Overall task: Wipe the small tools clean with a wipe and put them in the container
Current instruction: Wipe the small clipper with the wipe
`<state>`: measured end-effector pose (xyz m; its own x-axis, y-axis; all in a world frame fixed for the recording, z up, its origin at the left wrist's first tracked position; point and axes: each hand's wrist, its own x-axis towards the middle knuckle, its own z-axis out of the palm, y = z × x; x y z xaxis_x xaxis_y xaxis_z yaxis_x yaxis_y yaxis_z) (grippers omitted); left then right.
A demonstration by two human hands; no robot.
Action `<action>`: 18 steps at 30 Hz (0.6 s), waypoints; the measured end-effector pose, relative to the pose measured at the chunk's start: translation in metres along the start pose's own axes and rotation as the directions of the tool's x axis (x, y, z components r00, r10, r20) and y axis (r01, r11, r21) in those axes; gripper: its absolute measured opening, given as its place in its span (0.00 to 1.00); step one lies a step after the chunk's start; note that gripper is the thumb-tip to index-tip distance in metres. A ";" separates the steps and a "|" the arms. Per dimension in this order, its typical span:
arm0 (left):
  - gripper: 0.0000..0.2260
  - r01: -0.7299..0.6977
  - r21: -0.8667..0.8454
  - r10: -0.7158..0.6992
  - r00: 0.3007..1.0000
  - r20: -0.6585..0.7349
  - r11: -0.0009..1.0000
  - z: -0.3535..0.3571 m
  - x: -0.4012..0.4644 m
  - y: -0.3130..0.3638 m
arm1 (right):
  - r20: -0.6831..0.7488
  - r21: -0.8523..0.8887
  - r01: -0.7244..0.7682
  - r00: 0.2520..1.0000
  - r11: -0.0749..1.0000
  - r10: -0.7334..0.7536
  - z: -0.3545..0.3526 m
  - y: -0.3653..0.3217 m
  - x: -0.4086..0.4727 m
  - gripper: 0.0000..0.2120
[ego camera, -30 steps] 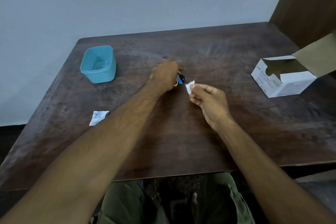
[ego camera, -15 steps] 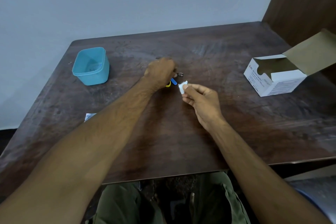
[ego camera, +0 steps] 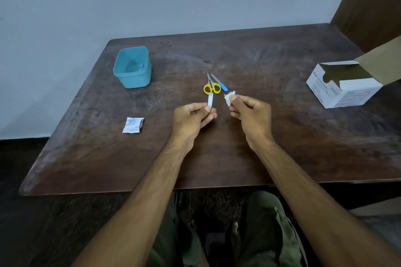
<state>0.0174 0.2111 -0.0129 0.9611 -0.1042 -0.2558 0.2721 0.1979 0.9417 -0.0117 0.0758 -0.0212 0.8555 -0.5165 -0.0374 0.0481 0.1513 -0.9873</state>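
Note:
My left hand pinches the lower end of a small silver nail clipper, held upright above the table's middle. My right hand grips a crumpled white wipe a short way right of the clipper, not touching it. Beyond the hands, yellow-handled scissors and a blue-handled nail file lie side by side on the wood. The teal plastic container stands at the far left, with a small item with a blue end inside it.
A torn white wipe sachet lies left of my left hand. An open white cardboard box with its flap up sits at the right edge. The dark wooden table meets a wall behind.
My left hand has lifted the nail clipper off the pile and drawn back toward me, uncovering the scissors and file. The right hand with the wipe pulled back a little too.

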 end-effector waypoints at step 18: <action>0.02 -0.159 0.058 0.160 0.987 -0.014 0.986 -0.002 -0.018 -0.012 | 0.089 -0.389 0.272 0.962 0.880 -0.258 0.028 -0.013 -0.015 0.04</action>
<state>-0.0028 0.2129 -0.0199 0.9929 -0.0573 -0.1045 0.1123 0.1551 0.9815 -0.0101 0.1054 -0.0038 0.8563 -0.4611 0.2326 0.0745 -0.3354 -0.9391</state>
